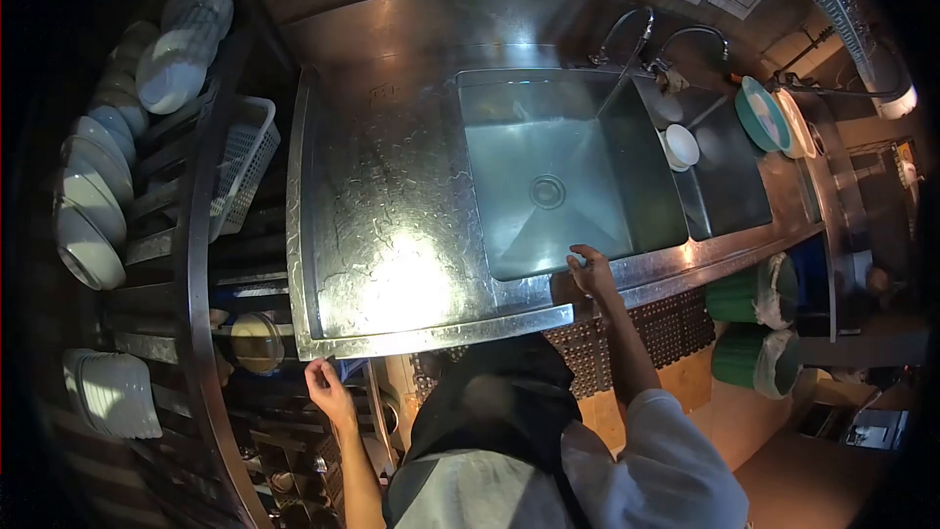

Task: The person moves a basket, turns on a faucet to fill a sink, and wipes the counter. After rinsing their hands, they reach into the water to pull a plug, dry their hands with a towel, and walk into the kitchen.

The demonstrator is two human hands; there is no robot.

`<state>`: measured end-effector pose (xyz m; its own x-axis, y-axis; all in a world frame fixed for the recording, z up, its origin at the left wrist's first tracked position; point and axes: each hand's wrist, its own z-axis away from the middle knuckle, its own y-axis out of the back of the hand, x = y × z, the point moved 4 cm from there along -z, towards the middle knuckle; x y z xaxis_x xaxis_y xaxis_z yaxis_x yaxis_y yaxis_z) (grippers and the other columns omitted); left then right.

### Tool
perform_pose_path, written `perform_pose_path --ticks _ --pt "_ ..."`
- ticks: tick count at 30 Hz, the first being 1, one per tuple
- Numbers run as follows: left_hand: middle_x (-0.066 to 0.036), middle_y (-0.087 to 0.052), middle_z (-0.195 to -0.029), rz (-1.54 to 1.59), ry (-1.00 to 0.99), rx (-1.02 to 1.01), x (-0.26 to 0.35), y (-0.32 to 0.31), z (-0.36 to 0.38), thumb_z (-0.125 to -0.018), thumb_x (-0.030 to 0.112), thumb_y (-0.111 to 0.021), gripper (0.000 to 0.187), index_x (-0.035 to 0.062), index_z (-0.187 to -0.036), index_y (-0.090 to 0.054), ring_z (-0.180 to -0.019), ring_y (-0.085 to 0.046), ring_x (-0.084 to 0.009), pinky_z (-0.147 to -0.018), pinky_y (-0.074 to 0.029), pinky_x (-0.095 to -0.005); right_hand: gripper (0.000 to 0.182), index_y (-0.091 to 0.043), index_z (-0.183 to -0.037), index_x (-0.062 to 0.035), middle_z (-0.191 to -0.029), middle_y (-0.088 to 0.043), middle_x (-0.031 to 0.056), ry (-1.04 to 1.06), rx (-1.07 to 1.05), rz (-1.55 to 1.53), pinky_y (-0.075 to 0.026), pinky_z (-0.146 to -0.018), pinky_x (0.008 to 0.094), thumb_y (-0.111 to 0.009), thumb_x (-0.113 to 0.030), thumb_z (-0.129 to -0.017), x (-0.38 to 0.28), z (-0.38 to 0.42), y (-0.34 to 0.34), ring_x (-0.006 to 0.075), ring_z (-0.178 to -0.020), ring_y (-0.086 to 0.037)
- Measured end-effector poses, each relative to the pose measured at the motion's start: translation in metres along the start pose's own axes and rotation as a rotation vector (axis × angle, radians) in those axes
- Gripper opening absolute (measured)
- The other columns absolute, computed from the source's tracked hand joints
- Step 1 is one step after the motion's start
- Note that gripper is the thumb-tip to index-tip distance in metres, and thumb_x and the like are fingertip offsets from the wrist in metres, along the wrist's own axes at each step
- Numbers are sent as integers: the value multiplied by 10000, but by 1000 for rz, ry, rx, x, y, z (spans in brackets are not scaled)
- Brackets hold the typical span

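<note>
A large steel sink [548, 193] holds clear water, with a round drain at its bottom; a thin stream runs in from the tap [646, 31]. My right hand [589, 271] is over the sink's front rim, fingers apart and slightly curled, holding nothing. At the front left corner of the wet steel counter [377, 167] is my left hand [329, 392], just below the edge, its fingers loosely spread and nothing in them. Whether it touches the edge I cannot tell.
White bowls [88, 201] and a white basket [245, 162] sit on the left rack. White dishes [680, 147] lie by the smaller right basin, near a teal bowl [760, 116]. Green bins [749, 362] stand below right. A second tap [695, 31] is behind.
</note>
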<state>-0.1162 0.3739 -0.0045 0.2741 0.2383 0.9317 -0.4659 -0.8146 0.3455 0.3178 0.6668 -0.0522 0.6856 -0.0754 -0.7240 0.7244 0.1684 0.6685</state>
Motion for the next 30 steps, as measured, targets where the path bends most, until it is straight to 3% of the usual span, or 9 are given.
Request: perform_pose_path --ticks 4,7,9,11,15,19,21,23,30 --pt "-61 -530 -851 -65 -59 -21 28 -45 -6 -862 88 -503 135 -34 -920 -515 -781 -482 -134 -736 -397 -254 284 -601 -981 -26 -882 -613 198 106 -164 153 -474 -732 354 -523 -142 -733 43 -52 -6 335 -832 -597" --pt "-101 -549 -900 -178 -87 -87 34 -100 -16 -841 95 -511 164 -30 -946 -523 -866 -506 -193 -807 -391 -295 289 -608 -977 -40 -901 -608 209 13 -450 552 -467 -758 366 -518 -122 -714 77 -101 -29 345 -849 -593" --pt "-150 -549 -961 -335 -176 -165 57 -149 -32 -817 126 -538 235 -26 -995 -522 -941 -510 -266 -854 -380 -337 300 -603 -968 -29 -914 -611 199 3 -493 556 -473 -731 379 -531 -134 -696 110 -132 -51 326 -832 -603" --pt "-192 -527 -1064 -387 -273 -247 64 -195 -56 -802 173 -565 337 -16 -1075 -505 -1026 -491 -319 -897 -366 -360 276 -595 -905 34 -961 -587 231 -234 -608 427 -473 -749 383 -504 -133 -705 103 -144 -55 334 -899 -585" --pt "-213 -365 -1300 -601 -290 -331 40 -265 -113 -819 315 -540 539 55 -1266 -388 -1207 -343 -353 -986 -280 -425 288 -592 -922 24 -887 -611 194 -252 -861 504 -491 -677 358 -549 -177 -721 162 -192 -104 301 -808 -607" --pt "-183 -235 -1387 -902 -136 -321 30 -324 -133 -830 429 -469 609 157 -1343 -287 -1272 -223 -361 -998 -186 -530 263 -599 -880 -33 -819 -617 121 68 -233 114 -493 -600 331 -634 -200 -679 178 -241 -123 236 -671 -608" --pt "-143 -163 -1422 -1153 -119 -91 39 -341 -127 -829 506 -405 635 227 -1368 -219 -1297 -147 -360 -977 -117 -601 261 -602 -858 -61 -785 -619 85 183 78 -68 -494 -562 317 -676 -211 -659 195 -241 -133 203 -602 -608" --pt "-124 -165 -1426 -1111 -144 -100 31 -340 -128 -829 519 -392 643 210 -1367 -222 -1301 -134 -355 -979 -102 -595 284 -612 -885 -53 -804 -624 100 18 -129 333 -492 -595 331 -667 -229 -669 189 -272 -150 235 -635 -608" --pt "-150 -205 -1405 -1038 -249 -152 24 -339 -131 -875 436 -352 554 194 -1362 -241 -1288 -175 -346 -972 -140 -564 265 -611 -872 -56 -808 -622 101 -68 -291 219 -488 -609 331 -657 -228 -676 202 -316 -199 236 -657 -606"
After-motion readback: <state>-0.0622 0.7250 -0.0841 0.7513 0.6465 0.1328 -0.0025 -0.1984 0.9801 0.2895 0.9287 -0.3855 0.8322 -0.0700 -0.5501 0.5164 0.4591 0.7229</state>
